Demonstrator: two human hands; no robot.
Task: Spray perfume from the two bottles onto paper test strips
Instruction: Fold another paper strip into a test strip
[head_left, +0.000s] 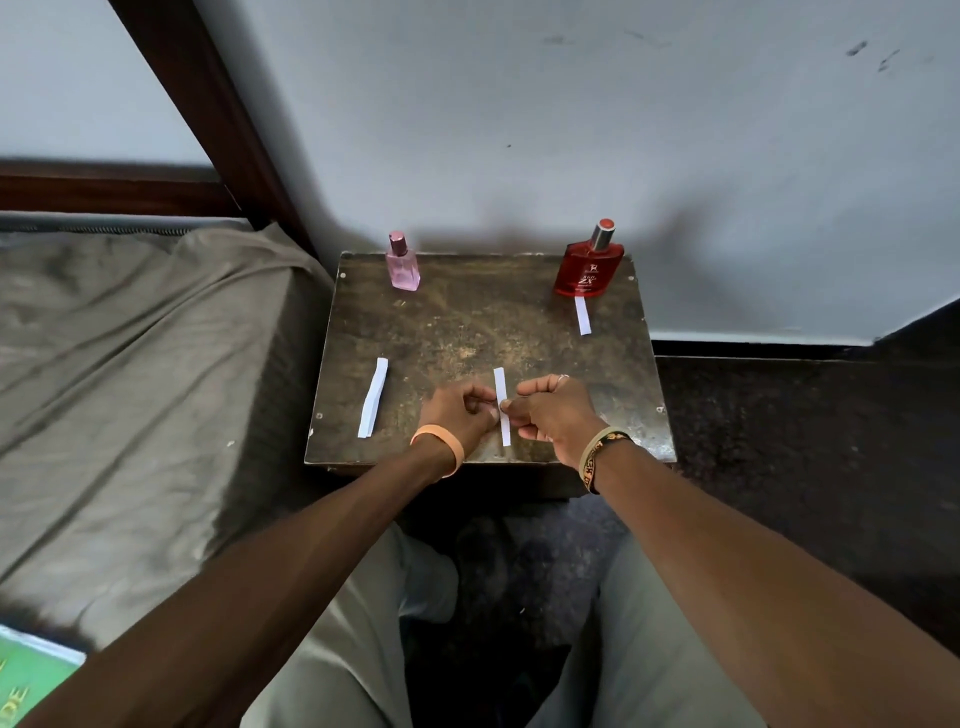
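Bed (130, 338) under a grey sheet, close against the left edge of the table (467, 322), with a dark wooden bedpost (208, 130) rising behind the table's rear left corner. The wall (571, 130) stands directly behind the table's rear edge.

On the table, from left to right:
- The left strip (373, 397) lies lengthwise near the left edge, its near end close to the front edge.
- The pink bottle (402, 265) stands upright at the rear left corner, near the rear edge.
- The left hand (457, 410), with an orange wristband (441, 447), is over the front half of the table. Thumb and forefinger pinch the middle strip (502, 384) from its left side; the other fingers are curled in.
- The middle strip runs front to back at the table's centre line, its near end just short of the front edge.
- The right hand (553, 415), with a ring (562, 378) and a woven bracelet (602, 457), pinches the same strip from its right side, fingers likewise curled.
- The red bottle (589, 270) stands upright at the rear right corner.
- The right strip (583, 315) lies just in front of the red bottle, its far end at the bottle's base.

Bare tabletop shows between the two bottles and across the table's middle. Dark floor (779, 415) extends to the right of the table.
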